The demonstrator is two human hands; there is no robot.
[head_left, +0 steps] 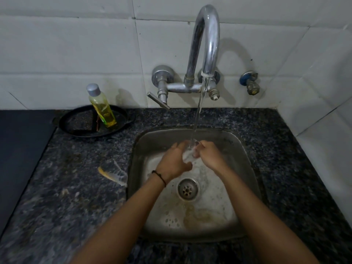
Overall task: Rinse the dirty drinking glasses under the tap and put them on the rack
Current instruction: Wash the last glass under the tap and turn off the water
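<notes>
A clear drinking glass [188,155] is held over the steel sink [245,168], directly under the running stream from the chrome tap [207,44]. My left hand [174,164] wraps the glass from the left. My right hand [208,156] grips it from the right, fingers at its rim. Water splashes over the glass, and most of it is hidden between my hands. Foamy water lies on the sink floor around the drain [188,190]. No rack is in view.
A bottle of yellow liquid [102,106] stands in a black round tray [76,122] on the dark granite counter [76,187] at the back left. A small yellow object [106,173] lies left of the sink. White tiled walls close the back and right.
</notes>
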